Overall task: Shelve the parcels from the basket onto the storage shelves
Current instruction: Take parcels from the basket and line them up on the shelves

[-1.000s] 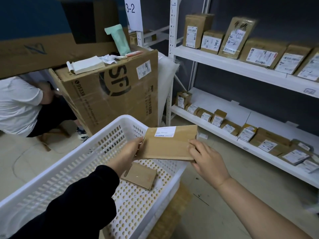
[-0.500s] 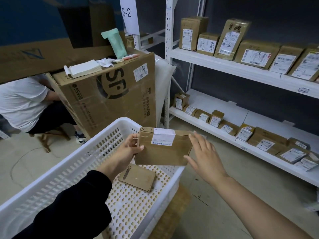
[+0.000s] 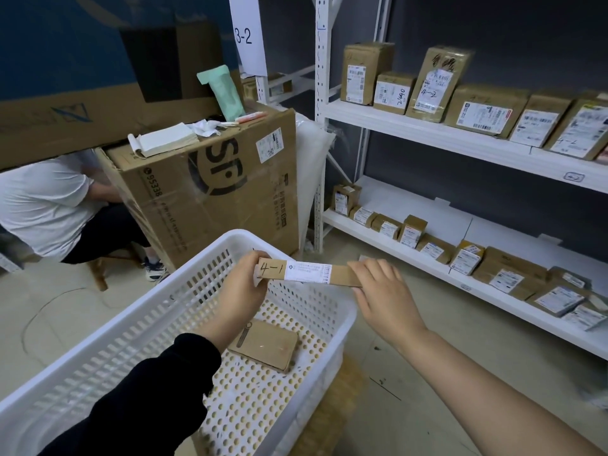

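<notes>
- Left hand [image 3: 242, 286] and right hand [image 3: 383, 292] pinch ends of flat cardboard parcel [image 3: 307, 273].
- Perforated white plastic basket [image 3: 148, 324] beneath holds second parcel [image 3: 263, 345].
- Large carton [image 3: 210, 199] flanks shelves [image 3: 427, 131].

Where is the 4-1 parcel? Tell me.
Centre of the head view: the parcel is held edge-on between the left hand and right hand, above the white basket.

Brown parcel [image 3: 342, 277], white label [image 3: 307, 273] — white perforated basket [image 3: 131, 340], white shelves [image 3: 427, 133].
</notes>
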